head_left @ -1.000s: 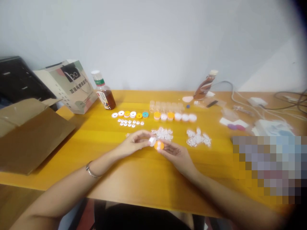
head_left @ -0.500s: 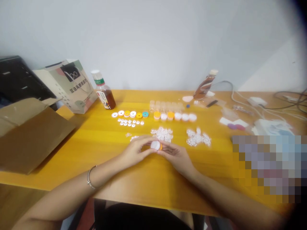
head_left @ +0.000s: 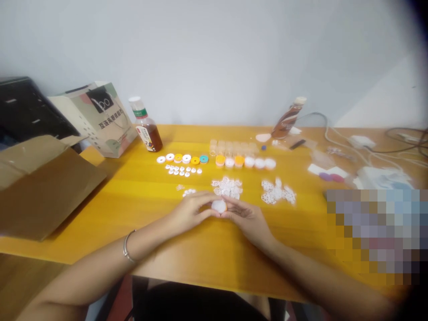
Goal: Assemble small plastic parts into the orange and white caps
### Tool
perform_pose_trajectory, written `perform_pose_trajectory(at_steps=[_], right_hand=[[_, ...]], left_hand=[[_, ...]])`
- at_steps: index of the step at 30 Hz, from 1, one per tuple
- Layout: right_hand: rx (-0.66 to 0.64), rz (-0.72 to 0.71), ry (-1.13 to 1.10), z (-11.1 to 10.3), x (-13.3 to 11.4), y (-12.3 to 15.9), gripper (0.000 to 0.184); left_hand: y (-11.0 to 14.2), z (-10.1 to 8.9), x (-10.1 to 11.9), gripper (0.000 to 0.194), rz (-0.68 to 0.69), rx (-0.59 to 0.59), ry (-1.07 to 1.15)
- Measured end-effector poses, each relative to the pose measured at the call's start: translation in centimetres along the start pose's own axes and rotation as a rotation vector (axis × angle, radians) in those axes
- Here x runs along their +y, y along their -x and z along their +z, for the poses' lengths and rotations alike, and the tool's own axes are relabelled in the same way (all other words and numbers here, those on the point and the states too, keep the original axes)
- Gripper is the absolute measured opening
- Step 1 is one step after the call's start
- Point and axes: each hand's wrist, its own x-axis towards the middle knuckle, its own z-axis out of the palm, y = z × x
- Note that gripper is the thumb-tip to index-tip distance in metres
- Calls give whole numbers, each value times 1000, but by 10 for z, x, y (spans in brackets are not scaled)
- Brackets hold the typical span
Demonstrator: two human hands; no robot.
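My left hand and my right hand meet over the middle of the yellow table. Together their fingertips pinch a small white round cap pressed onto an orange piece that barely shows under it. Just beyond the hands lie two heaps of white lattice parts. Farther back runs a row of white, orange and teal discs and a row of small capped cups. Tiny white buttons lie below the discs.
An open cardboard box sits at the left edge, a paper bag and a tea bottle behind it. A second bottle leans at the back. Cables and white devices crowd the right.
The white cap in my left hand came together with the orange piece in my right; both hands closed in and now hold them joined.
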Motion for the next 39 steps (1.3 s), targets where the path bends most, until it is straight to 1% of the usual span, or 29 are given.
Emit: perform_pose_trajectory(at_steps=[3,8,14,18,23,26,29,31,33,35,36,37,39], right_hand=[[0,-6,-33,0,1,1,38],[-19,-19,-24,1,-1,2,32],[-57,-53,-48,1,-1,2,30],[-92,-11,-29,-1,-4,3,32],[-157,21,-23,-4,-5,3,33],[-195,23,13,-4,-3,3,34],[-217,10,124,-4,-3,3,35],[-174,-36,267,-9,-9,1,32],[-70,-110,447,-20,-20,-3,27],[69,-181,624,-38,-34,-9,26],[117,-191,717,-49,-42,-12,27],[155,-192,802,-61,-48,-14,28],[208,-141,959,-83,-57,-17,28]], left_hand=[[0,-1,1,32,4,-15,-4],[0,-1,1,32,16,-28,-14],[1,-1,-2,34,78,-40,-89],[3,0,-1,30,131,-27,-117],[5,4,-2,32,175,-28,-145],[7,5,-3,32,182,-46,-162],[8,7,-3,28,185,-56,-176],[9,9,-4,26,169,-72,-187],[9,11,-6,25,151,-91,-202],[8,13,-9,26,148,-96,-221],[8,13,-10,27,151,-95,-230],[8,14,-11,28,156,-95,-237],[8,14,-12,30,167,-103,-247]])
